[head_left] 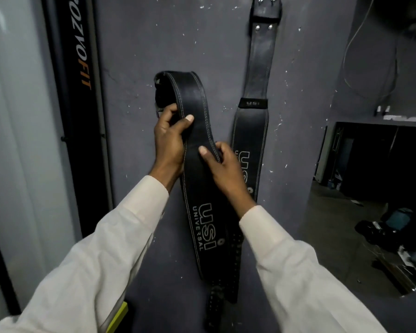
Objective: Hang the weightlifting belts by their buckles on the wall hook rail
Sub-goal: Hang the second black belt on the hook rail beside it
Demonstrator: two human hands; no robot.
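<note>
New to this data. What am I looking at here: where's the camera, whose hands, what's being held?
There is no robot here. One wide-angle camera sits on a person's head, looking forward and down at their own arms in pale sleeves. Both hands grip a black leather belt printed USI UNIVERSAL: the left hand near its folded-over top, the right hand just below on the belt's right edge. A second belt already hangs flat against the grey wall to the right. Its top runs out of view, so the hook is not visible.

A black stitched belt [197,179] folds over at its top, held against the wall. A second belt [255,97] hangs flat beside it.
</note>
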